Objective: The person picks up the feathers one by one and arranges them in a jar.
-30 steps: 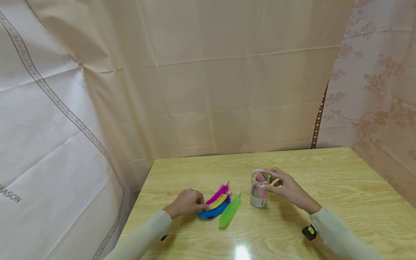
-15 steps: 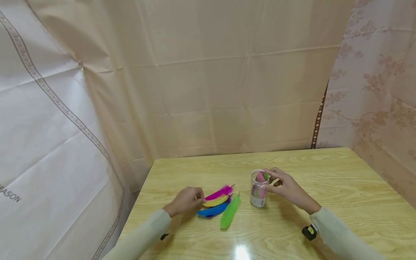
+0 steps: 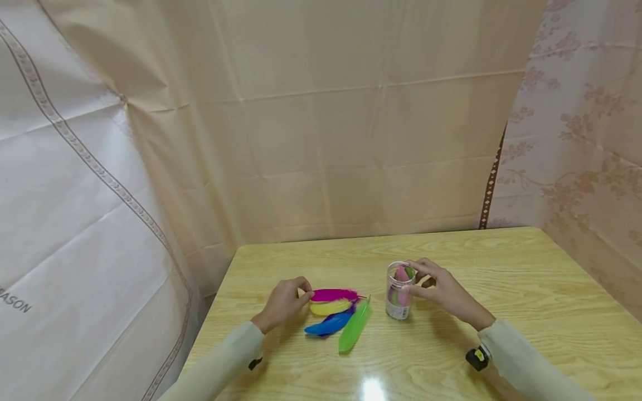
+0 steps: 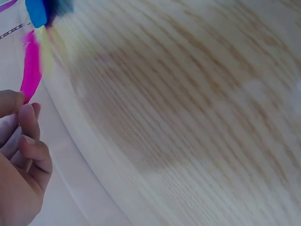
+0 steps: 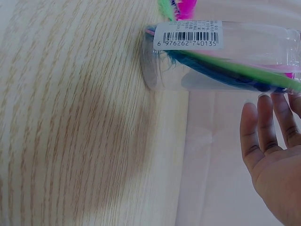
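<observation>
My left hand (image 3: 285, 304) pinches the broad end of a magenta feather (image 3: 332, 295) between thumb and fingertips; the left wrist view shows this hold on the magenta feather (image 4: 32, 66) too. Just in front of it lie a yellow feather (image 3: 328, 308) and a blue feather (image 3: 326, 325), with a purple one partly hidden beneath. To their right is a bright green feather (image 3: 354, 329). With thumb and fingers near the rim, my right hand (image 3: 446, 291) holds a clear jar (image 3: 398, 311) upright on the table. Pink, green and dark blue feathers stand inside the jar, above a barcode label (image 5: 188, 36).
The wood-grain table (image 3: 501, 289) ends at a back edge against a beige cloth curtain (image 3: 321, 139). A floral cloth (image 3: 592, 139) hangs at the right, a pale one (image 3: 75, 250) at the left. Light glares on the table's front (image 3: 373, 390).
My left hand has moved away from me and slightly left, swinging the magenta feather from slanted to nearly level. The yellow feather has also turned flatter. The right hand and jar stay put.
</observation>
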`<state>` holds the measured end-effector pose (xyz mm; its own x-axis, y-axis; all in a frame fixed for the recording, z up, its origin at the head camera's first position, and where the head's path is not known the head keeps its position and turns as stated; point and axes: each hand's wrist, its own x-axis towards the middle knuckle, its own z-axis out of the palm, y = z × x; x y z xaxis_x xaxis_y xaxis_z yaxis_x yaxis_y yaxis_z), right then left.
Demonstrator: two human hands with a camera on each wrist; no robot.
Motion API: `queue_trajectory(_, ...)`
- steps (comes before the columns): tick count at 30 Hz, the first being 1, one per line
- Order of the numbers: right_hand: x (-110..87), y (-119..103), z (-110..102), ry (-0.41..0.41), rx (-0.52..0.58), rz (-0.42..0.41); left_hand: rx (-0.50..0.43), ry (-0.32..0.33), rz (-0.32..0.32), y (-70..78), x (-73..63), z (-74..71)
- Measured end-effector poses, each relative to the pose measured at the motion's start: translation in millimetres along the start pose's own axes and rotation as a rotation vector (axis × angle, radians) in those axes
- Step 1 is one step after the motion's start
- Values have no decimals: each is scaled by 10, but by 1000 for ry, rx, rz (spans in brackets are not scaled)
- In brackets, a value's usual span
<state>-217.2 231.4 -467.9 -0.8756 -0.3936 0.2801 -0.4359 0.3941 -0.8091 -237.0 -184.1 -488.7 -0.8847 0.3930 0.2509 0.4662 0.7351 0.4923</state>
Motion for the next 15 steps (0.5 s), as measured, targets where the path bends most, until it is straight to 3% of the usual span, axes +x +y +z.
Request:
queue_trajectory(8,1,6,1,3,-4,1,9,32,25,4,38,-1)
queue_trajectory(15,3,-14,3,11,-14,2,110,33,69,-10,45,25)
